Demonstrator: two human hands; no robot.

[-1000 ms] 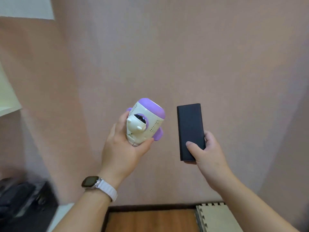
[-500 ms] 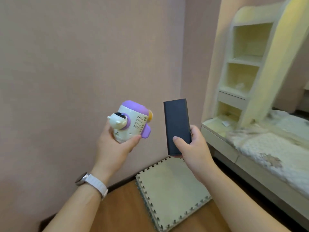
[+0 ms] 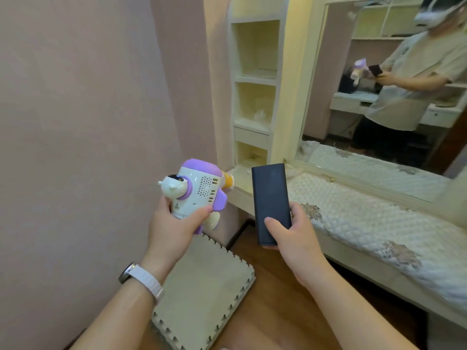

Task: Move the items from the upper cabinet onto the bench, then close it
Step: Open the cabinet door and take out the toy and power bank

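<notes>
Your one camera rides on your head, facing forward and down, close above your left hand (image 3: pixel 171 232) and right hand (image 3: pixel 293 236), the tabletop (image 3: pixel 358 213) ahead to your right.

Left hand (image 3: pixel 171 229), right hand (image 3: pixel 294 236) raised (both gripping).

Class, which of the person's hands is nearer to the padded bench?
Right. The right hand, holding the power bank, is by the bench edge; the left hand, holding the toy, is farther left.
</notes>
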